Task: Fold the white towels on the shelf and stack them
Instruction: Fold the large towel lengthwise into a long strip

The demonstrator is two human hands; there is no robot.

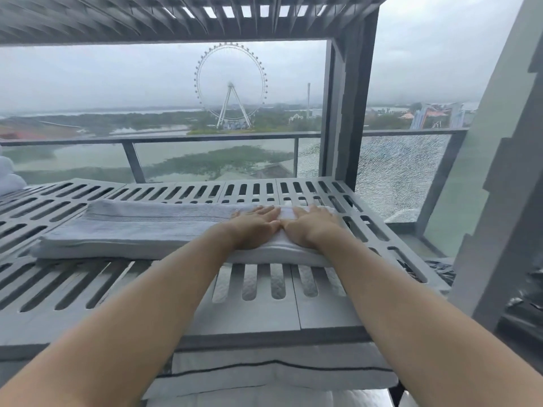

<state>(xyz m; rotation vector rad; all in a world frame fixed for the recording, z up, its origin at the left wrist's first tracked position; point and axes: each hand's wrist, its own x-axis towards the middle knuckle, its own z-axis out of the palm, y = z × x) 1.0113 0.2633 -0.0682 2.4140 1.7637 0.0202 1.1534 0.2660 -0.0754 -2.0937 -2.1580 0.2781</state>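
A white towel (141, 227), folded into a long strip, lies across the grey slatted shelf (88, 292). My left hand (255, 229) and my right hand (311, 226) rest flat side by side on the towel's right end, palms down, fingers stretched out and pressing on the cloth. Neither hand grips anything. More white towel cloth (8, 177) shows at the far left edge of the shelf, mostly cut off by the frame.
A white cloth with a dark stripe (279, 374) lies on the level below the shelf. A second slatted shelf (176, 13) hangs overhead. A grey post (352, 113) stands at the shelf's right rear. Behind is a balcony railing with a cracked glass panel (396, 174).
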